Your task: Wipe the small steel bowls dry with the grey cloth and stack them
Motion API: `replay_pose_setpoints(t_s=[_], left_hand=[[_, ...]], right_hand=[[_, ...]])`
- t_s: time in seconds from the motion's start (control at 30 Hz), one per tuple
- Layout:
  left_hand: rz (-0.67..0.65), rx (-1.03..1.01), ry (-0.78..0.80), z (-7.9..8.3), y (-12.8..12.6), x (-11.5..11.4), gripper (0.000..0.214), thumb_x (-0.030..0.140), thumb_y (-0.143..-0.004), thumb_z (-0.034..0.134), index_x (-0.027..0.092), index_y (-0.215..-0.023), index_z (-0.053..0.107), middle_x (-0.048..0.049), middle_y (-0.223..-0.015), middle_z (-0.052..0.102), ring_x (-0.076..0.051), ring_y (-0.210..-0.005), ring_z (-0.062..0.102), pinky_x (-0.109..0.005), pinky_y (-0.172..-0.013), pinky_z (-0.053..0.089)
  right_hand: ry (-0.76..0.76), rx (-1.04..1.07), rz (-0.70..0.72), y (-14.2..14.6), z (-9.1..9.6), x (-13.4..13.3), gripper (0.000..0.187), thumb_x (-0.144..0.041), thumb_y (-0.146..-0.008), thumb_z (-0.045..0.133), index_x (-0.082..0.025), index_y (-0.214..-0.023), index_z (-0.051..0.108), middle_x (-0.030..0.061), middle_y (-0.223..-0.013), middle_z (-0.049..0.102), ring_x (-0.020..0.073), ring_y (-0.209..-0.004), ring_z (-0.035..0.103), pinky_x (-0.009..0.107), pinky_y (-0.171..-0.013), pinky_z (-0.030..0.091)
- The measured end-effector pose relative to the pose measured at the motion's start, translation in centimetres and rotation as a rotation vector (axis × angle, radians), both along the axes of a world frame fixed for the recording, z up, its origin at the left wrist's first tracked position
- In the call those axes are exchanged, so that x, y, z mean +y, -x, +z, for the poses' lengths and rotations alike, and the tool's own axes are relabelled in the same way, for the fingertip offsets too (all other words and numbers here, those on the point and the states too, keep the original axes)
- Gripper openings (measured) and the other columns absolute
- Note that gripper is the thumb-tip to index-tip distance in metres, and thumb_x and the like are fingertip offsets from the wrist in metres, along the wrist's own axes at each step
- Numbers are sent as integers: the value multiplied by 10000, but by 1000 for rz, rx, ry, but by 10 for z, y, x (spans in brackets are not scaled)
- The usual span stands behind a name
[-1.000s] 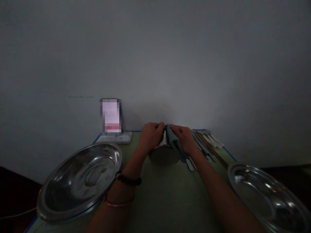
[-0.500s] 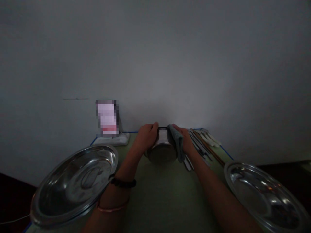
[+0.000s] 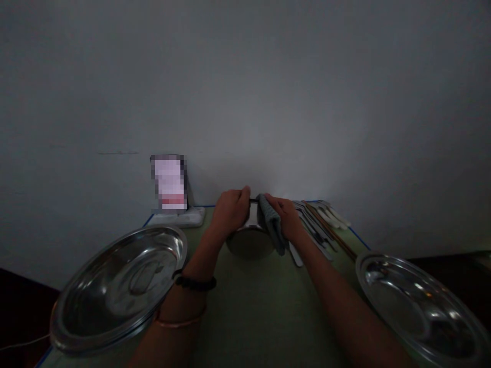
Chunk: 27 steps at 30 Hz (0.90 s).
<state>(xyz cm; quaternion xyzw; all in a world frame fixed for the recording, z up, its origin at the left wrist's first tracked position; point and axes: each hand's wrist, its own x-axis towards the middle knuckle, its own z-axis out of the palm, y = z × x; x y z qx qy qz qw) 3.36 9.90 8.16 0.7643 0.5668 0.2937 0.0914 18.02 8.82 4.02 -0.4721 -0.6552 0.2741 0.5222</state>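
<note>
Two bare hands, one vessel, one cloth. Left hand (image 3: 230,213): fingers curled around the left side of a shiny metal vessel (image 3: 251,243), located before the person, toward the far edge of a green table (image 3: 253,312). Right hand (image 3: 286,217): fingers clasping a grey-green cloth (image 3: 273,223) against the vessel's right side; exact fingertip placement indistinct. Oval metal basins, two: left basin (image 3: 86,312), right basin (image 3: 447,329). Right of the hands: assorted metal utensils (image 3: 315,227), brown chopsticks (image 3: 339,239), pale-handled pieces (image 3: 335,219). Far left: one upright phone (image 3: 171,179), screen pixelated, on a whitish block (image 3: 186,219).
</note>
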Motion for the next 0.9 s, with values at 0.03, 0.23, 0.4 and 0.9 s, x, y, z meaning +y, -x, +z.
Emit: replay_pose_setpoints(t_s=[0.03, 0.23, 0.4, 0.9], left_hand=[[11, -9, 0, 0, 1, 0, 564, 367, -924, 236, 108, -695, 682, -91, -630, 622, -172, -585, 524, -291, -590, 343], [57, -44, 7, 0, 3, -2, 564, 394, -914, 257, 124, -627, 660, -71, -594, 600, -159, -549, 512, -278, -558, 332], [15, -11, 2, 4, 0, -8, 535, 400, -910, 312, 133, -650, 695, -86, -639, 655, -176, -606, 569, -282, -591, 352], [-24, -86, -21, 1, -3, -6, 487, 395, -889, 339, 168, -524, 568, -13, -546, 489, -146, -576, 452, -271, -553, 277]], right_hand=[[15, 27, -9, 0, -4, 2, 458, -566, -830, 395, -214, -538, 385, -33, -531, 363, 116, -542, 352, 258, -534, 299], [18, 66, -15, -2, -13, 6, 428, -544, -815, 363, -225, -530, 363, -29, -528, 352, 121, -555, 354, 256, -543, 330], [-21, -79, 10, -2, 3, -2, 492, -566, -856, 387, -201, -527, 418, -27, -509, 394, 113, -526, 365, 258, -518, 276], [-15, -8, 16, -1, 1, -3, 467, -560, -848, 404, -208, -542, 404, -32, -523, 383, 114, -530, 363, 261, -527, 298]])
